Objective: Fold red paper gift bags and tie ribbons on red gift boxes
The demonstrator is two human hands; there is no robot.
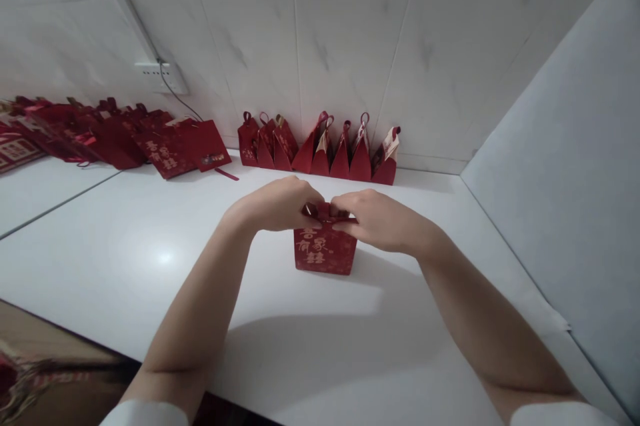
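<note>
A red paper gift box point(324, 254) with pale gold Chinese characters stands upright on the white table point(280, 339), its printed face toward me. My left hand point(285, 205) pinches the top edge at the left, thumb in front and fingers behind. At the right, my right hand point(377, 218) grips the same top edge in the same way. Between the two hands a short piece of red ribbon shows at the top of the box. My fingertips behind the box are partly hidden.
Against the tiled wall stands a row of red gift boxes point(340, 158) with ribbon loops. Flat red box blanks point(173, 149) and a pile of red bags point(95, 133) lie at the left. A loose ribbon point(227, 175), a socket strip point(163, 77) and a white side panel point(565, 146) are also there.
</note>
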